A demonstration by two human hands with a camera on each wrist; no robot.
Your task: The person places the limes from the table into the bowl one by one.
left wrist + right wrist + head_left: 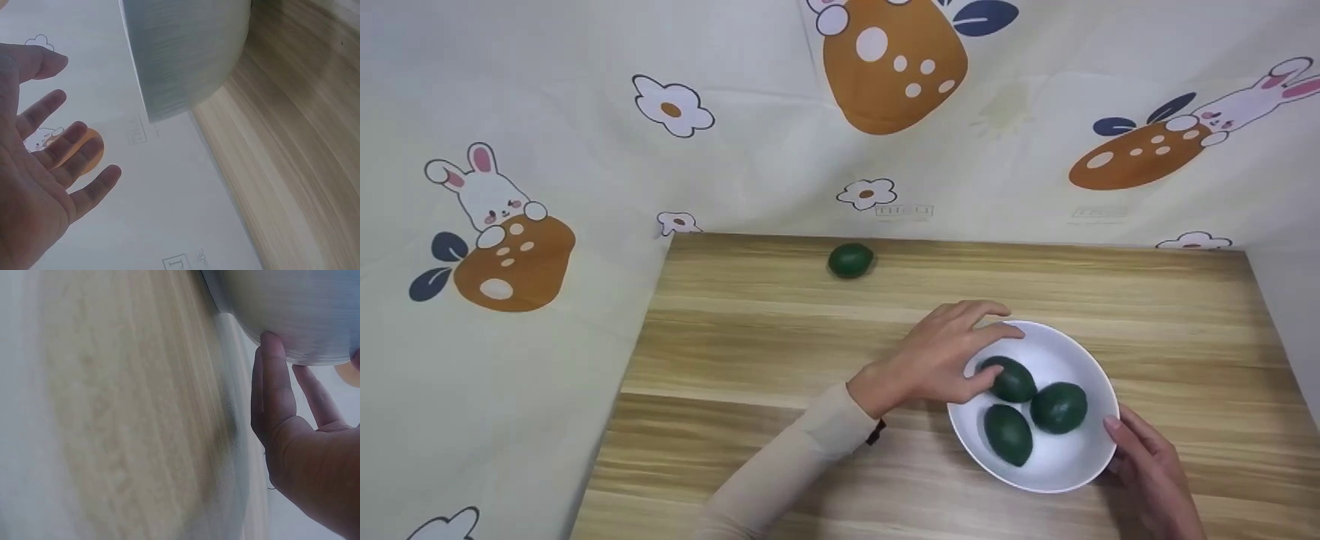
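Note:
A white bowl (1076, 461) holds three dark green fruits shaped like limes: one at the upper left (1014, 384), one at the right (1060, 409) and one at the lower left (1009, 436). My right hand (1153, 469) grips the bowl's right side, thumb on the rim and fingers against the outer wall, as the right wrist view also shows. Over the bowl's left side my left hand (949, 356) spreads its fingers. Its thumb overlaps the upper-left fruit in the head view. In the left wrist view, that hand (34, 191) holds nothing beside the bowl (185, 56).
Another green fruit (850, 260) lies at the back of the wooden table (720, 337), near the back wall covering (765, 165). This pale sheet, printed with rabbits and flowers, also rises along the left and right sides.

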